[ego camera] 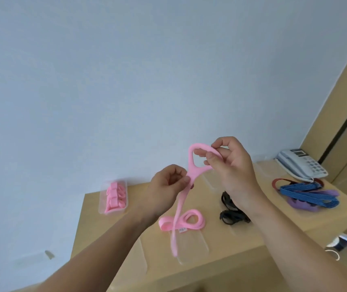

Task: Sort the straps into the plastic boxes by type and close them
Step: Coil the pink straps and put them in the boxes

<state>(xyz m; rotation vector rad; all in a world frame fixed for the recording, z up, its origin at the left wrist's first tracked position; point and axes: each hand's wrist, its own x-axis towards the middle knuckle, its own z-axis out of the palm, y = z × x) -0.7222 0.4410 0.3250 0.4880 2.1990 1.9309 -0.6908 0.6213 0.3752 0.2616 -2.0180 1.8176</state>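
Note:
A long pink strap [191, 164] is lifted above the wooden table [90, 209]. My right hand [234, 165] pinches its looped top end, and my left hand [168, 186] pinches the strap just below the loop. The tail hangs down toward a clear plastic box [191, 247] near the front. A second pink strap [186, 222] lies coiled on the table behind that box. A clear box [114, 196] at the left holds several folded pink straps. Black straps [231, 216] lie partly hidden behind my right wrist.
Blue, purple and red straps [307, 194] are piled at the right of the table, in front of a white desk phone [302, 165]. A dark roll with a shiny rim [340, 243] sits below the table's right edge. A plain wall stands behind.

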